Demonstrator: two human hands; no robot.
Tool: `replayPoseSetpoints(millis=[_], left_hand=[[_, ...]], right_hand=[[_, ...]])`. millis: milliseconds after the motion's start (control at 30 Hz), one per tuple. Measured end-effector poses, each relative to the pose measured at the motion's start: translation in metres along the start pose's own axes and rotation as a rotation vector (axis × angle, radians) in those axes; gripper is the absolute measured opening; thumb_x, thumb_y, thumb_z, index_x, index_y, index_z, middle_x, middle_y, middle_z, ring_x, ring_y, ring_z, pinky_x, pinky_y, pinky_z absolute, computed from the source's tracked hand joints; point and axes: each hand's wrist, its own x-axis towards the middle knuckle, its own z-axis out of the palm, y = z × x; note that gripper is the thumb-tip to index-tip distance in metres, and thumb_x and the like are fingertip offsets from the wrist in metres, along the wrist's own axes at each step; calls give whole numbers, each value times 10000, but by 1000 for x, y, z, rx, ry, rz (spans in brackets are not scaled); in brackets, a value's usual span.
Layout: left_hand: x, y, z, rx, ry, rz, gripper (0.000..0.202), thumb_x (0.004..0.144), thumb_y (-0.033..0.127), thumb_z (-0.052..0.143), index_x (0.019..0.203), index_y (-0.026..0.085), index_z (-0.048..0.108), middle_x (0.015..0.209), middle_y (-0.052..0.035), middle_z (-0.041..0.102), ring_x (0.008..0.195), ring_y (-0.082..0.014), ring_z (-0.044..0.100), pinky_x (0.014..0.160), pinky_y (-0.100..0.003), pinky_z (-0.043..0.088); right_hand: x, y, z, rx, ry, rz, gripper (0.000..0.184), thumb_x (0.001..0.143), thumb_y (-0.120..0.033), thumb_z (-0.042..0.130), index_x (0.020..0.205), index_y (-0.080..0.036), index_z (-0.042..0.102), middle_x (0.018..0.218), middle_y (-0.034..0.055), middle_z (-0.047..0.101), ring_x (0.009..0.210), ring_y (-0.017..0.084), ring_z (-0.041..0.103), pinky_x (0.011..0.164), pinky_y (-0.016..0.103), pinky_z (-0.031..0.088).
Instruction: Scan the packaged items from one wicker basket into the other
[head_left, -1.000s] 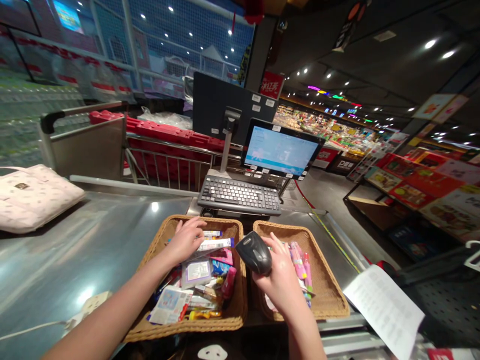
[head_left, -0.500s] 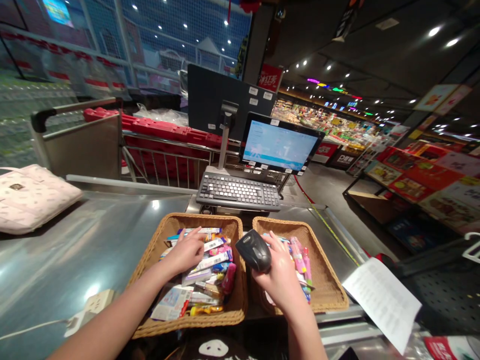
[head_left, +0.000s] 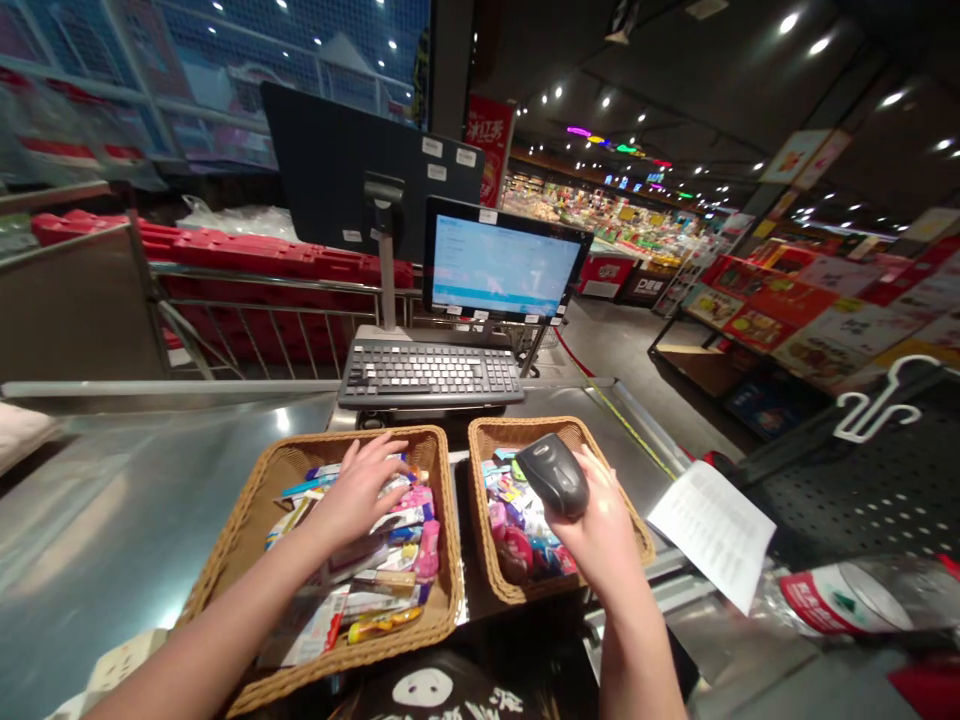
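Observation:
My left hand (head_left: 364, 490) rests over the left wicker basket (head_left: 451, 540), its fingers spread on top of the packets. Small packaged goods fill that basket, among them a yellow packet (head_left: 384, 624) near its front and a pink one (head_left: 428, 550) at its right side. Wrapped around a black barcode scanner (head_left: 553, 474), my right hand (head_left: 596, 530) hovers above the right wicker basket (head_left: 525, 594). In this second basket lie more small colourful packets (head_left: 517, 505); my right hand and the scanner hide part of them.
Behind the baskets stand a keyboard (head_left: 431, 372) and a lit monitor (head_left: 502, 265). A printed sheet (head_left: 712, 530) and a bottle with a red label (head_left: 840, 598) lie to the right. At the lower left is a white power strip (head_left: 124, 660); a metal counter (head_left: 150, 500) extends left.
My view has turned right. My left hand's fingers have spread out more over the packets. My right hand has shifted with the scanner toward the right basket's right side, showing its left contents.

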Motion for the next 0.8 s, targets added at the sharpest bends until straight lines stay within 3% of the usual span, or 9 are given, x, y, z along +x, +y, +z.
replayPoseSetpoints(millis=[167,367,567,667,800], left_hand=[[38,45,8,-19,-66,113,177,876,380,581,913,238,680,1402,-71,551,1430,-320,321,1144,-657,163],[69,101,35,44,-218,221,302,760,503,714,783,203,695,1439,-99,520,1451,-358,266,1151,-679,86],[83,152,70,252,-396,290,535,595,610,790,879,158,758,1379,-217,551,1449,-386,254,1167,-649,45],[89,164,91,373,-470,298,568,555,560,830,954,161,766,1350,-233,572,1444,-399,257,1171,-637,11],[92,156,123,408,-523,256,526,427,401,910,884,174,781,1293,-238,613,1408,-456,295,1161,-644,-22]], right_hand=[[-8,24,-12,-46,34,65,478,727,-204,592,1205,-194,584,1300,137,599,1352,394,433,1106,705,258],[-14,42,-24,-36,29,114,499,731,-188,593,1228,-203,559,1318,126,585,1385,378,397,1121,710,225],[-12,58,-32,-27,33,114,487,736,-174,583,1222,-191,554,1304,132,592,1390,378,389,1117,708,236],[-9,65,-34,-28,21,95,488,726,-168,590,1213,-190,563,1293,137,595,1385,381,396,1113,708,243],[-6,75,-36,-14,5,60,485,710,-150,593,1192,-200,583,1285,131,598,1392,373,392,1121,704,228]])
